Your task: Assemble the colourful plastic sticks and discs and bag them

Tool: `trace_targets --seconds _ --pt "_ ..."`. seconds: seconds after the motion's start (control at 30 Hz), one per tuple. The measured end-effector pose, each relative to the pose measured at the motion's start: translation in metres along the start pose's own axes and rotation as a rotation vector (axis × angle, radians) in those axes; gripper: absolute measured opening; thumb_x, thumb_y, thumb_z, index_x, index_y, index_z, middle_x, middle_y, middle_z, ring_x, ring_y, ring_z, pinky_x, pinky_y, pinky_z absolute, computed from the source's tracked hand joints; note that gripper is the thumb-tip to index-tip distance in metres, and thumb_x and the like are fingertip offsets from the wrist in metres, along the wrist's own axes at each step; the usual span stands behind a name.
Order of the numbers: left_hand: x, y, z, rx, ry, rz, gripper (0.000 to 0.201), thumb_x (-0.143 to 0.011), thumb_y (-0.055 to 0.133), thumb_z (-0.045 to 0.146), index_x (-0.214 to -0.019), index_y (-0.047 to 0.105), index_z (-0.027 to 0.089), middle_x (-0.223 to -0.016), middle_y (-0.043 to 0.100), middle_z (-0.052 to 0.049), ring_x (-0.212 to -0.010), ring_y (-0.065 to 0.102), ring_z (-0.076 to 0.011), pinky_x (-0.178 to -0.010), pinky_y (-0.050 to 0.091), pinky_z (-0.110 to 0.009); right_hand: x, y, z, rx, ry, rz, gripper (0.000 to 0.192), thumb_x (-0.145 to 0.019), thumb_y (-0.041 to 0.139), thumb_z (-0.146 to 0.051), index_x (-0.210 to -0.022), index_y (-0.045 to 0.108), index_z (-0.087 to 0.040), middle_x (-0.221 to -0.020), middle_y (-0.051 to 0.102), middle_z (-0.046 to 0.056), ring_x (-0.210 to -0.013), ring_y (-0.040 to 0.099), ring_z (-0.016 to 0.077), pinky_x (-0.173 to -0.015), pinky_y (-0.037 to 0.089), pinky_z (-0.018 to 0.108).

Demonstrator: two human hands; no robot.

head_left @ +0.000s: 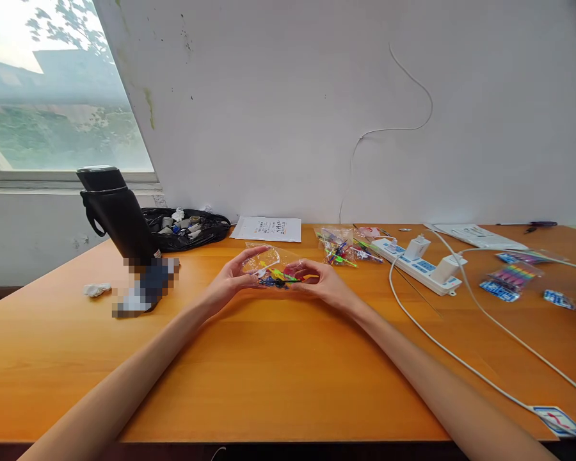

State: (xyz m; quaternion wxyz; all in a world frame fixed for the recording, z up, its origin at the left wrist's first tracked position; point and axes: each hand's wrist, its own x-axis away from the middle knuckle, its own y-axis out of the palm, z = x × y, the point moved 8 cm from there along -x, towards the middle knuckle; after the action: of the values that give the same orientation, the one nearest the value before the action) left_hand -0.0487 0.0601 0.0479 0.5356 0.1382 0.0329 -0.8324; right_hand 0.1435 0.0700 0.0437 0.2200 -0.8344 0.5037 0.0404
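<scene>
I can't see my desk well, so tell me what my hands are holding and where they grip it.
Both hands, left hand and right hand, hold a clear plastic bag of small colourful pieces by its two opposite ends.

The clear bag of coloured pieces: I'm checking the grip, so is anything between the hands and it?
Nothing visible. The left hand and right hand both hold the clear bag of coloured pieces directly, above the bare orange table. The second bag lies behind, apart.
</scene>
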Motion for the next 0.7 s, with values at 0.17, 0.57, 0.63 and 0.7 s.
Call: trace_targets --seconds 0.17,0.57,0.63,0.7 --pt "-0.0002 0.0003 -0.0004 0.004 -0.005 -0.009 0.064 -0.08 0.074 0.022 -0.142 0.057 0.03 -0.144 0.057 -0.008 -0.108 0.068 -0.0248 -0.094 0.057 -0.038 -0.0007 -0.0029 -0.0009 0.034 -0.008 0.04 0.044 -0.081 0.079 -0.045 -0.119 0.072 -0.025 -0.123 0.072 0.008 -0.109 0.067 0.0237 -0.096 0.053 0.04" --pt "-0.0026 -0.004 -0.0037 0.029 -0.007 -0.012 0.069 -0.08 0.077 0.027 -0.144 0.055 0.029 -0.14 0.061 -0.01 -0.113 0.068 -0.0291 -0.093 0.058 -0.041 -0.0046 -0.0067 0.0041 -0.021 -0.027 0.068 0.047 -0.086 0.074 -0.046 -0.128 0.068 -0.026 -0.118 0.073 0.007 -0.107 0.069 0.0229 -0.098 0.053 0.039" --pt "-0.0028 -0.0046 -0.0033 0.028 -0.002 -0.008 0.069 -0.079 0.078 0.027 -0.144 0.055 0.029 -0.14 0.06 -0.011 -0.114 0.067 -0.0293 -0.092 0.058 -0.041 -0.0061 -0.0075 0.0049 -0.034 -0.032 0.07 0.049 -0.085 0.075 -0.047 -0.129 0.067 -0.026 -0.118 0.072 0.007 -0.106 0.069 0.0227 -0.096 0.054 0.038" --pt "-0.0028 -0.0047 -0.0035 0.026 -0.005 -0.009 0.069 -0.079 0.077 0.027 -0.144 0.055 0.03 -0.138 0.061 -0.01 -0.113 0.067 -0.0289 -0.092 0.058 -0.041 -0.0073 -0.0086 0.0048 -0.04 -0.034 0.077 0.049 -0.084 0.077 -0.047 -0.127 0.068 -0.026 -0.119 0.072 0.007 -0.107 0.068 0.0223 -0.096 0.055 0.038"
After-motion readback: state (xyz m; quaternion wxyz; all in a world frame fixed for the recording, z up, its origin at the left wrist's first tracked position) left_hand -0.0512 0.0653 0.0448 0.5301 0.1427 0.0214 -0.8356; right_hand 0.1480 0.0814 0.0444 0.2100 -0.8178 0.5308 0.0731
